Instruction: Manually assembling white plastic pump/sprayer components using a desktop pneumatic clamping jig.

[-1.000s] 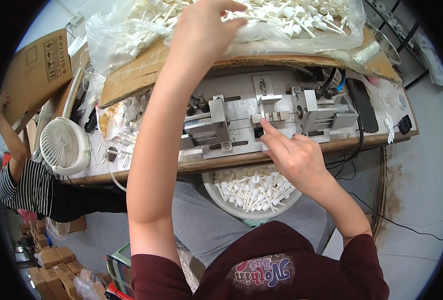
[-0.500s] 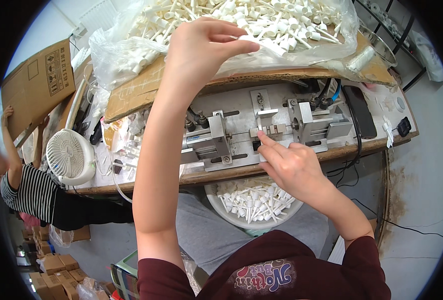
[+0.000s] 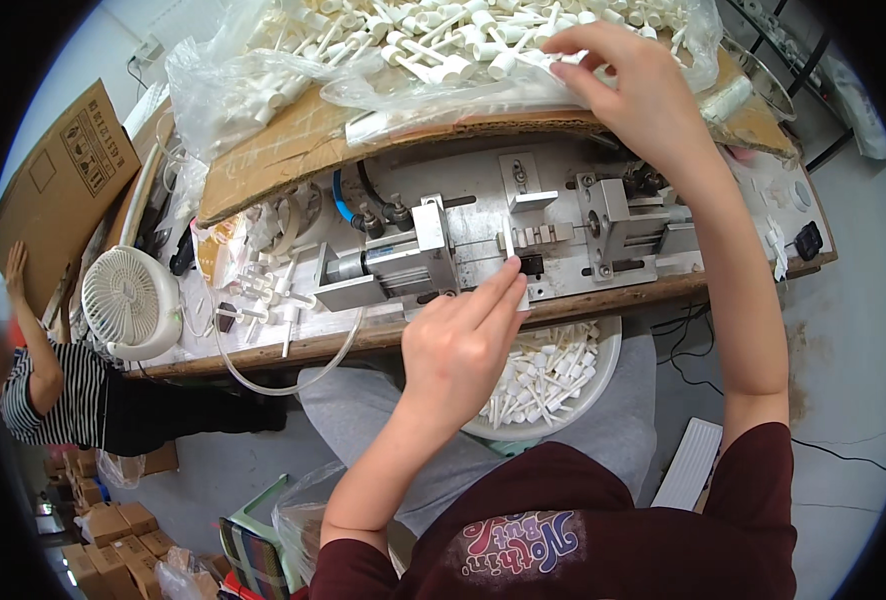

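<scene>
The person's left hand [image 3: 460, 345] reaches over the front edge of the surface [image 3: 388, 338], fingers stretched out and lying close together, the index fingertip against the lower end of a white stick [image 3: 508, 238]. The stick stands beside a small notched metal block [image 3: 543, 235] between two metal clamps, the left clamp [image 3: 388, 270] and the right clamp [image 3: 623, 222]. Whether the hand grips the stick or only presses it cannot be told, as the thumb is hidden.

The right hand [image 3: 648, 95] is raised at the front of a heap of white pieces [image 3: 453, 68], its thumb and index finger curved toward each other with a narrow gap. A white piece lies at those fingertips, but whether it is held cannot be told.

The heap sits in a clear plastic bag [image 3: 223, 85] on a sheet of cardboard [image 3: 273, 155] above the clamps. Below the surface, a pale bowl [image 3: 614, 370] of more white pieces rests over the person's lap. At the left stands a white fan [image 3: 128, 305], with loose white parts [image 3: 263, 285] to its right. Farther left, a co-worker in a striped shirt [image 3: 58, 395] has a hand on a cardboard box [image 3: 63, 180].
</scene>
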A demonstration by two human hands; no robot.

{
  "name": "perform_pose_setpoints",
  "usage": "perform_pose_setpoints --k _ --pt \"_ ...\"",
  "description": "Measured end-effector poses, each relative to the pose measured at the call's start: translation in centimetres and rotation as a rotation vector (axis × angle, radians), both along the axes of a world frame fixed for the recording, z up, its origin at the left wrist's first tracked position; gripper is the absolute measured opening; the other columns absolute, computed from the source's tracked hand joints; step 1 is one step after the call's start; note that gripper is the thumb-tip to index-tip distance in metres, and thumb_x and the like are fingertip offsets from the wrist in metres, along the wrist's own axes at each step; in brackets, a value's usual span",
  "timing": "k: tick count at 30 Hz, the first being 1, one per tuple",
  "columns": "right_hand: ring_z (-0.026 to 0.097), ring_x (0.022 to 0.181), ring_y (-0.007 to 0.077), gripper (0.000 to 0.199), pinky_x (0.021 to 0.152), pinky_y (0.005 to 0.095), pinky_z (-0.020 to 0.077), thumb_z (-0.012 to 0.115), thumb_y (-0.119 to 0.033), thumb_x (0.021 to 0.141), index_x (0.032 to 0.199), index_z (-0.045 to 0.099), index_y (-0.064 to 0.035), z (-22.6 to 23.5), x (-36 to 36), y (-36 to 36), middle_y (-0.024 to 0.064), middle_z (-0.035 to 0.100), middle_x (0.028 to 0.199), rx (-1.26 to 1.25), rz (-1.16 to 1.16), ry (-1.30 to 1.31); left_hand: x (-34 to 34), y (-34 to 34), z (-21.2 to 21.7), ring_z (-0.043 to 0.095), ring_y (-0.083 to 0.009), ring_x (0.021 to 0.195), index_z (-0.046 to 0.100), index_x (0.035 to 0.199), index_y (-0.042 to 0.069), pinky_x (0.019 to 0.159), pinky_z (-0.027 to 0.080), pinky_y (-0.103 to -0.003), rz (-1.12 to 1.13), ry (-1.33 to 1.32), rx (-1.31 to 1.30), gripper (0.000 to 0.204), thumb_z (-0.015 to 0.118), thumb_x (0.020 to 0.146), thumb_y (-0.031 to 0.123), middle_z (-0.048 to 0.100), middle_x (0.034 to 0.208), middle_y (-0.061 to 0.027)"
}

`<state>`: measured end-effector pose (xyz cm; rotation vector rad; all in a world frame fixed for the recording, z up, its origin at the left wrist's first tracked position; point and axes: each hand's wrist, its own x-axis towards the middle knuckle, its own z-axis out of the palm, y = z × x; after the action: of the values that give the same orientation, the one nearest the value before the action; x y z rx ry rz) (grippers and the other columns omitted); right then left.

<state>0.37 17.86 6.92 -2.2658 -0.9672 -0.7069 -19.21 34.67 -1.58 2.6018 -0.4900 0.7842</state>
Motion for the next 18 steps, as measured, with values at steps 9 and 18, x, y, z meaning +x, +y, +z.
perform_pose_setpoints --k 9,18 --pt "0.065 0.083 0.0162 0.026 0.073 0.0277 0.0522 0.072 -0.007 0.086 0.112 0.07 -0.005 0.2 -1.4 -0.7 0.0056 0.07 0.098 -0.136 0.166 0.094 1.6 -1.1 -1.5 0.06 -0.0181 0.056 0.076 0.101 0.008 0.057 0.049 -0.028 0.052 0.054 -0.02 0.03 0.081 0.072 0.013 0.073 0.116 0.0" --pt "0.063 0.077 0.011 0.028 0.064 0.0234 0.0505 0.082 -0.003 0.074 0.099 0.069 -0.0012 -2.2 -9.1 -1.9 0.0057 0.067 0.1 0.173 0.292 0.208 1.6 -0.6 -0.6 0.064 -0.0196 0.059 0.076 0.1 0.009 0.057 0.051 -0.03 0.019 0.093 -0.041 0.027 0.081 0.073 0.013 0.075 0.108 -0.0031"
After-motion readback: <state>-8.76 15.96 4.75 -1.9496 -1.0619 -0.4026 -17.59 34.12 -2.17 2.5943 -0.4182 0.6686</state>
